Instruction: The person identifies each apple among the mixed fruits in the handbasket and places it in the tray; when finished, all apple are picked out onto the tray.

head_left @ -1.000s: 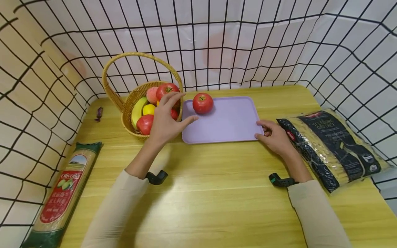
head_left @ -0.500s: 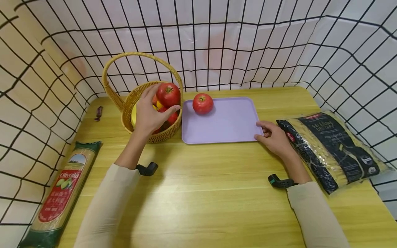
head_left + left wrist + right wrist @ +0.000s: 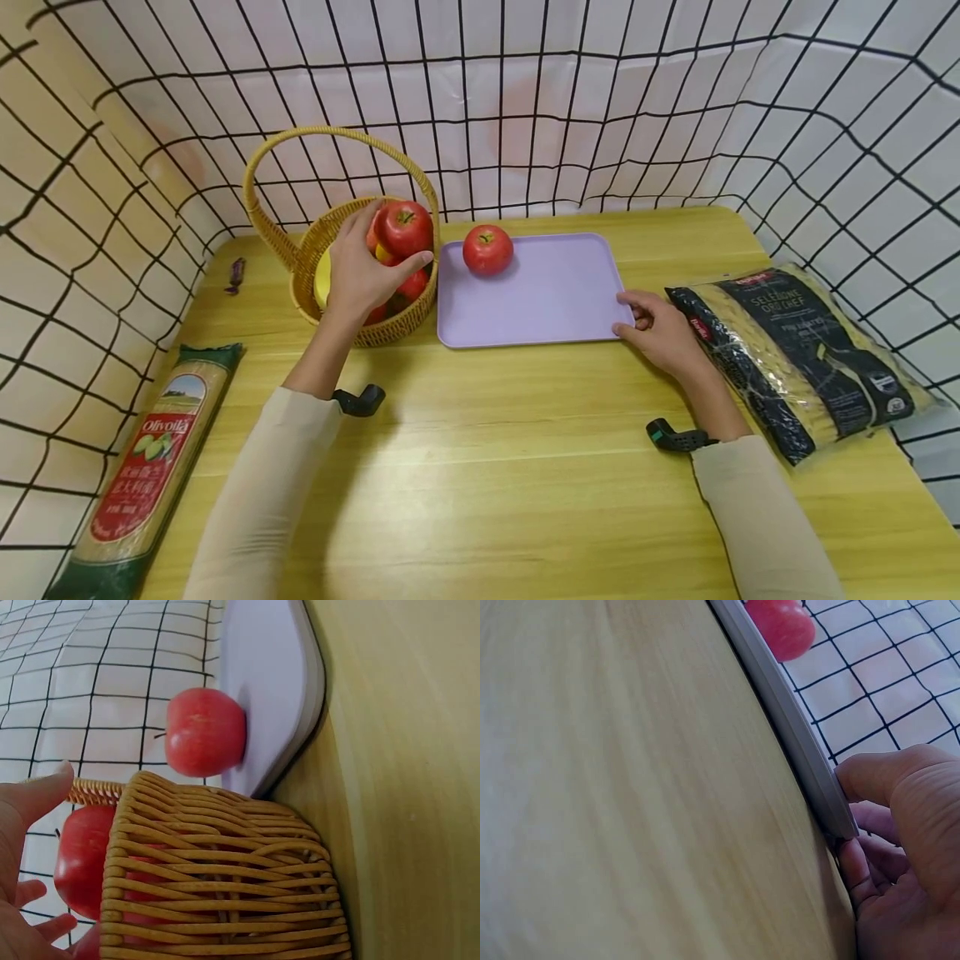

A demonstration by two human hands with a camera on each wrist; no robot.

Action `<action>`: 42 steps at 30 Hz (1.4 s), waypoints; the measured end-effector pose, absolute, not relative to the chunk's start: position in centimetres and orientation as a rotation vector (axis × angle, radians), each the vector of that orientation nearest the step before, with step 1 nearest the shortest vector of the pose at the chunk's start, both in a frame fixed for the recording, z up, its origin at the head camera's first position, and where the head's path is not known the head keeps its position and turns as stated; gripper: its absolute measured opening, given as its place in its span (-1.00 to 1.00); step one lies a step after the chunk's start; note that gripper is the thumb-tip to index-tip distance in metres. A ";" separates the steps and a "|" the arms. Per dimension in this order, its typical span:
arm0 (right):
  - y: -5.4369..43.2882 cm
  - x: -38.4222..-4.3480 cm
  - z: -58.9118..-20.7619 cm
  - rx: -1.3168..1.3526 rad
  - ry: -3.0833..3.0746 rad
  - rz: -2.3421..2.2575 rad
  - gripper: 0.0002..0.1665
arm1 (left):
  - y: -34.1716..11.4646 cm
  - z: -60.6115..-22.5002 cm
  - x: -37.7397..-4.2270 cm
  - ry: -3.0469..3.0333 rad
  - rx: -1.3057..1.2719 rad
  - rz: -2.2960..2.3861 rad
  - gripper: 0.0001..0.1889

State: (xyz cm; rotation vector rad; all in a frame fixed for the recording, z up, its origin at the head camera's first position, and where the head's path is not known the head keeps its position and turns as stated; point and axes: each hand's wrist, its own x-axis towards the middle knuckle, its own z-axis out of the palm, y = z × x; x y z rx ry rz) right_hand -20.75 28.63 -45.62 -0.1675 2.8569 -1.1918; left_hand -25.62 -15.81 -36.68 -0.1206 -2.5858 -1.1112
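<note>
In the head view my left hand point(image 3: 357, 273) reaches over the wicker basket point(image 3: 390, 330), its thumb and fingers spread beside a red apple point(image 3: 407, 230) on top of the fruit. The left wrist view shows the thumb apart from that apple point(image 3: 85, 859). Another red apple point(image 3: 487, 250) sits on the upper left part of a lilac tray point(image 3: 558, 292). At the tray's right end, my right hand point(image 3: 664, 335) pinches the rim; in the right wrist view the thumb lies over the edge and fingers are under it. My left hand hides part of the fruit.
The basket's tall handle point(image 3: 341, 131) arches above the fruit. A spaghetti pack point(image 3: 153, 467) lies at the left, with a small wrapped candy point(image 3: 236, 275) beyond it. A large pasta bag point(image 3: 802, 354) is at the right. Black wire grid point(image 3: 525, 125) encloses the table.
My left hand has moved left, from the basket's right side to beside the top apple, and has stayed there over the last half second. The right hand keeps holding the tray's edge.
</note>
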 end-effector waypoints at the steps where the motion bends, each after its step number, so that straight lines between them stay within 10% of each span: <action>1: 28.6 -20.8 -45.6 -0.171 2.858 -1.192 -0.33 | -15.8 -36.6 -25.7 -2.594 -0.118 -1.110 0.03; 22: 28.7 -20.6 -45.5 -0.172 2.827 -1.203 -0.30 | -14.7 -35.0 -27.9 -2.843 0.041 -1.072 0.27; 42: 28.6 -20.6 -45.4 -0.170 2.830 -1.190 -0.30 | -15.5 -35.8 -28.4 -2.790 0.039 -1.128 0.02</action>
